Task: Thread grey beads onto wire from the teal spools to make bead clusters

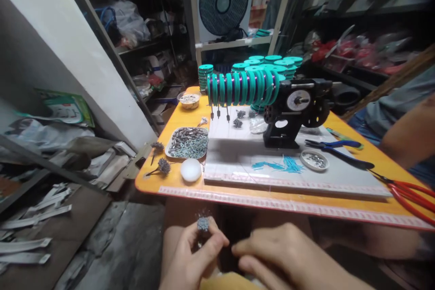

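My left hand (199,253) is just below the table's front edge, closed with thumb and fingers around a small bunch of grey-blue pieces (203,223). Thin dark strands stick up above the bunch. To its right, my right hand (285,251) is curled, index finger and thumb close together and pointing at the left hand. Whatever it may pinch is too small or hidden to make out. Similar dark clusters (165,166) lie on the table's left side. Next to them are a tray of small grey and pale-green parts (188,142) and a white round lid-like piece (190,170).
On a white board (231,163) stands a black winding device (283,122) carrying green spools (241,88). Light-blue sticks (278,164), a small dish (315,161), blue-handled pliers (336,145) and red-handled pliers (408,195) lie about. Another person's arm (411,131) is at right.
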The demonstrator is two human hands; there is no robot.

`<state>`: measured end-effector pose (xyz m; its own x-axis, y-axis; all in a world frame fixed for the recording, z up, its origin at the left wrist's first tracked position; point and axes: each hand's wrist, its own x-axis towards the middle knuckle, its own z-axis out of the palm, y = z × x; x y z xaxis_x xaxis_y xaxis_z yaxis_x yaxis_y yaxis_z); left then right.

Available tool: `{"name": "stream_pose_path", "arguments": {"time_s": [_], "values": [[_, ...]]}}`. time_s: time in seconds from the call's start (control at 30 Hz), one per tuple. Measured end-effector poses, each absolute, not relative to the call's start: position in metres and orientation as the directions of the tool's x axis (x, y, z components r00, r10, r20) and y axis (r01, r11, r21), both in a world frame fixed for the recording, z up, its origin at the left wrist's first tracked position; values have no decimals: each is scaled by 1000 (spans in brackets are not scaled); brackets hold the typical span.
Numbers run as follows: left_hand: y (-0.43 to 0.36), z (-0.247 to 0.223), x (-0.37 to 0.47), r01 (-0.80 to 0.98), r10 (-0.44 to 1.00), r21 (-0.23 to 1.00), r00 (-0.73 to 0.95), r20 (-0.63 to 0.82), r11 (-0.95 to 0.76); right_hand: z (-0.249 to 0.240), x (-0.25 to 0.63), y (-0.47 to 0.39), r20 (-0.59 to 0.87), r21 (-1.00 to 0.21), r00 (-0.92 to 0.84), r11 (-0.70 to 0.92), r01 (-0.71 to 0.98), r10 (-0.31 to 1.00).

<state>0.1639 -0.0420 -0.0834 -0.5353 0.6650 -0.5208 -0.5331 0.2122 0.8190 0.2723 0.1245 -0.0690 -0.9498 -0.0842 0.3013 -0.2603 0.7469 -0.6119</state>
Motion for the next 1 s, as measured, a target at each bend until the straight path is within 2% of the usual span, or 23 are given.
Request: {"name": "stream_pose_path", "arguments": {"time_s": [0.07,0.1,0.2,0.27,0.33,0.43,0.6,0.77,0.87,0.93,0.97,1.0], "values": [[-57,-93,164,-704,699,691,-413,-584,161,-64,263,133,571,-444,-821,832,-332,-23],[-63,-97,163,-751,706,641,-369,-605,156,-62,256,136,627,-340,-778,886,-315,-36],[-80,-108,159,-808,701,563,-302,-646,171,-62,230,137,692,-53,-677,918,-394,-251],[-86,-112,158,-820,692,544,-287,-663,180,-67,216,133,672,47,-632,873,-486,-387],[-92,-115,158,-823,683,536,-282,-673,189,-75,207,127,613,42,-626,811,-584,-483],[-98,-120,158,-820,678,535,-277,-681,202,-85,203,119,511,-33,-648,741,-671,-564],[-109,-129,160,-806,698,546,-255,-669,228,-94,209,104,475,-73,-647,707,-704,-596],[-116,-138,159,-775,722,585,-262,-641,238,-90,206,110,514,-157,-686,730,-666,-515],[-116,-143,158,-767,676,605,-330,-659,216,-71,189,132,553,-197,-747,813,-548,-369],[-114,-144,159,-775,645,605,-371,-668,181,-57,173,146,586,-81,-772,929,-361,-248],[-112,-145,160,-784,639,602,-385,-666,155,-51,164,151,574,5,-780,954,-300,-249],[-109,-144,162,-793,639,596,-394,-661,127,-47,156,155,559,39,-789,959,-281,-254]]}}
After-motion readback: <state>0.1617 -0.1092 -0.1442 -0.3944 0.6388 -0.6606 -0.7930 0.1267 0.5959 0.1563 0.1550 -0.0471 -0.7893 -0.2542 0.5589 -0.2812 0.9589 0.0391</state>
